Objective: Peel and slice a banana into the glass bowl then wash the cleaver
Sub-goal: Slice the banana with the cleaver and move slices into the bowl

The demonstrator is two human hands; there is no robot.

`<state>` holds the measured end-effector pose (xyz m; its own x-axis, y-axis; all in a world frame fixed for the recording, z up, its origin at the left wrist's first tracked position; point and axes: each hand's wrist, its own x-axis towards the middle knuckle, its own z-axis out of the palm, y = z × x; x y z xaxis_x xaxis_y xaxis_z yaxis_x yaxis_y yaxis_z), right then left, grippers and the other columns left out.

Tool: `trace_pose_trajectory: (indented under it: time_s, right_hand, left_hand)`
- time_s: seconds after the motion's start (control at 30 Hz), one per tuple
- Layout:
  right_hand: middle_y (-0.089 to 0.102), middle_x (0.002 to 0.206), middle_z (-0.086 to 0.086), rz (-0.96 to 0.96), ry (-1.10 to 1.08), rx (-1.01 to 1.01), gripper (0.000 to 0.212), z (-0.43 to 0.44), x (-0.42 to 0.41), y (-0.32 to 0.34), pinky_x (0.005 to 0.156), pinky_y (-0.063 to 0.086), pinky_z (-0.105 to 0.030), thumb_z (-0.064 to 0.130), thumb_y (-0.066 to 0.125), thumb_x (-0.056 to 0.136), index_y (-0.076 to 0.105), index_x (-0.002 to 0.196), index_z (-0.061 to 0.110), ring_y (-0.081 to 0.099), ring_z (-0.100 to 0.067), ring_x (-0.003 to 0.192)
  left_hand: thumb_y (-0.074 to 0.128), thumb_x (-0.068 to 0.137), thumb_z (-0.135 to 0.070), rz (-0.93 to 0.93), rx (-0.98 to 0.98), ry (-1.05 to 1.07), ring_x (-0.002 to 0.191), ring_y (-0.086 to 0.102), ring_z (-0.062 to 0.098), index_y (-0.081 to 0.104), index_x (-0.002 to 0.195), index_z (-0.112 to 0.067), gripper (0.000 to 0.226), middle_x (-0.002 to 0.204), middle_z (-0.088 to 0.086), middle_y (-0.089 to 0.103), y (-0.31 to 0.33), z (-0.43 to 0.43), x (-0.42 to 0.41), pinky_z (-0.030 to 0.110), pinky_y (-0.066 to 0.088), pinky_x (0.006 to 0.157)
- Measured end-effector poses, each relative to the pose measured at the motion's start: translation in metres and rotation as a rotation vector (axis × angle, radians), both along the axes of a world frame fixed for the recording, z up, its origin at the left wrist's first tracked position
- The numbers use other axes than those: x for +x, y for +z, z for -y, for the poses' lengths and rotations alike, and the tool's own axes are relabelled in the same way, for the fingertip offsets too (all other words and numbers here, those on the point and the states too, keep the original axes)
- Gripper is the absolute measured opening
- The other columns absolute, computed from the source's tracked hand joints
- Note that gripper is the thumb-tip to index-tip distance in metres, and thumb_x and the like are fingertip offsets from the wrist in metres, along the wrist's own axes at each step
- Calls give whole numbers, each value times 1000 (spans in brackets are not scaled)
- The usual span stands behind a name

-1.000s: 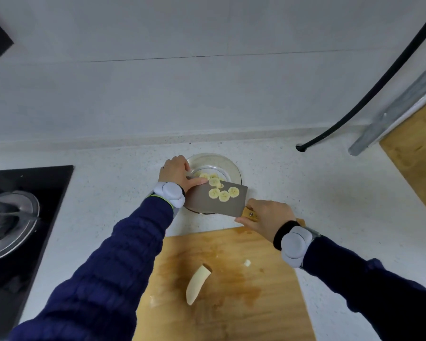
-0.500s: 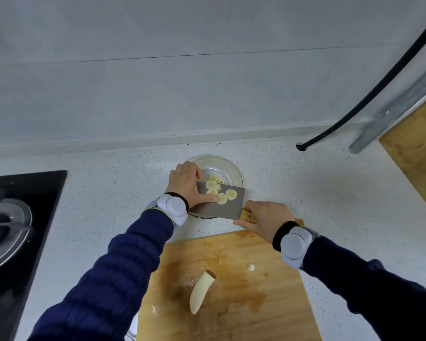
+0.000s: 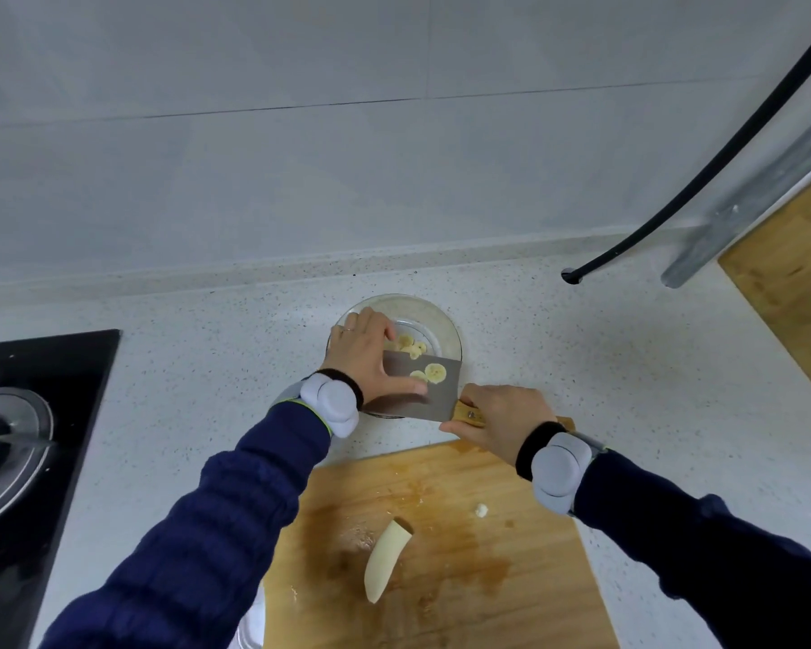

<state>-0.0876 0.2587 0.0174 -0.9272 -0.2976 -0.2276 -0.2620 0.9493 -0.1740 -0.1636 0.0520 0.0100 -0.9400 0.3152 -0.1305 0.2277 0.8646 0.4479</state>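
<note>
Over the glass bowl (image 3: 442,319) my right hand (image 3: 502,423) grips the cleaver (image 3: 424,399), left hand (image 3: 364,360) open on its blade. I fear a slip nicking my fingers (image 3: 379,323), or slices (image 3: 434,373) spilling onto the tabletop (image 3: 591,363).

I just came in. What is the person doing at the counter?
The right hand grips the cleaver by its handle, blade flat over the glass bowl. The left hand lies on the blade, apparently pushing banana slices into the bowl; two slices sit on the blade, several in the bowl. A peeled banana piece waits uncut on the cutting board.
</note>
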Motion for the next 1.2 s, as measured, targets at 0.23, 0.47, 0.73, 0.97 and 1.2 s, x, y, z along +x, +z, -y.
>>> trace_pose_trajectory:
  time_s: [0.23, 0.47, 0.73, 0.97, 1.2]
  right_hand:
    - [51, 80, 10, 1, 26, 14, 53, 6, 0, 4, 53, 30, -22, 67, 40, 87, 53, 109, 21, 50, -14, 73]
    - [49, 79, 10, 2, 16, 6, 54, 6, 2, 4, 61, 35, -25, 68, 39, 87, 53, 107, 20, 47, -13, 71]
    - [66, 97, 4, -2, 45, -8, 56, 7, -1, 5, 64, 37, -25, 67, 40, 87, 53, 114, 20, 62, -18, 87]
    - [66, 92, 3, -1, 59, 12, 56, 0, 13, 3, 67, 45, -27, 68, 37, 87, 53, 110, 19, 62, -19, 83]
    - [60, 80, 5, 44, 45, 14, 48, -6, 35, 10, 64, 43, -27, 67, 37, 88, 48, 98, 21, 54, -17, 73]
  left_hand:
    - [68, 60, -71, -48, -87, 74, 100, 38, 21, 44, 100, -17, 72, 102, -2, 38, -5, -6, -6, 34, 27, 87]
    - [61, 69, -69, -67, -130, 255, 105, 41, 26, 47, 105, -13, 69, 112, 5, 46, -6, -8, -23, 36, 31, 89]
    - [64, 61, -73, -130, -106, 89, 102, 39, 23, 44, 102, -16, 73, 108, 1, 41, -7, -27, 4, 35, 27, 86]
    - [53, 78, -65, -90, -326, 309, 113, 42, 28, 47, 116, -10, 68, 121, 9, 46, -5, -21, -20, 40, 33, 94]
    - [51, 91, -44, -212, -152, 380, 104, 46, 26, 54, 105, -13, 34, 109, 6, 53, 3, 2, 14, 36, 30, 88]
